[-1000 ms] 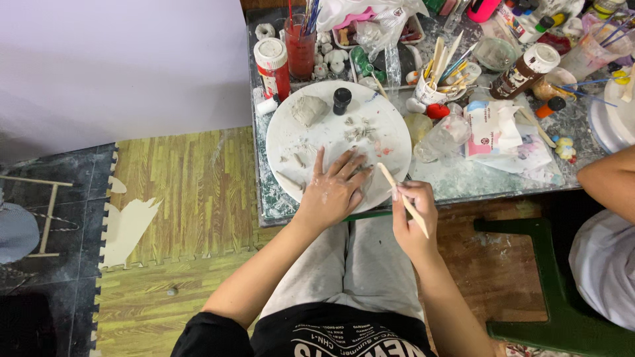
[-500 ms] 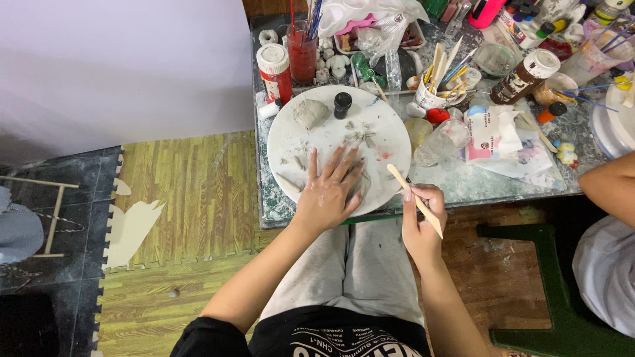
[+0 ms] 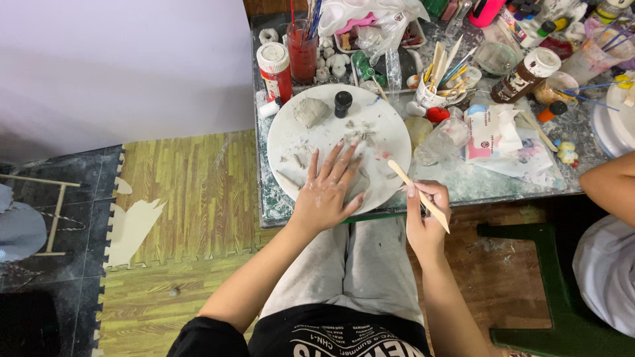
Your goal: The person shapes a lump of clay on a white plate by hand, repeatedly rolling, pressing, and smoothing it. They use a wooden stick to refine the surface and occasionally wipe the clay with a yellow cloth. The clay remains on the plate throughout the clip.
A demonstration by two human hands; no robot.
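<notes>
A: What is different from a moment ago?

B: Not much, but something. The left hand (image 3: 329, 192) lies flat on the round white board (image 3: 291, 135), fingers spread, as it did one second before. It has moved a little toward the near edge of the board. It presses on something pale, probably a flattened piece of clay, but the palm covers it.

A: And the right hand?

B: The right hand (image 3: 425, 218) has its grip closed around a wooden modelling stick (image 3: 418, 196). Earlier the stick was more over the board edge; now it is drawn back, beside the board, above the edge of the desk (image 3: 476, 182). Its tip points up and to the left and touches nothing, as far as I can see.

A: So what does this mean for the work?

B: I judge the pressing continues and the tool waits. The stick is not yet cutting or marking.

A: Where is the clay?

B: A grey lump of clay (image 3: 309, 111) sits at the far left of the board, near a small black bottle (image 3: 342, 103). Small crumbs lie in the middle.

A: What is hard to see?

B: The piece under the left palm is hidden. At the right, another person's arm (image 3: 612, 185) is cut off by the frame. The jars and brushes behind are too crowded to tell apart.
</notes>
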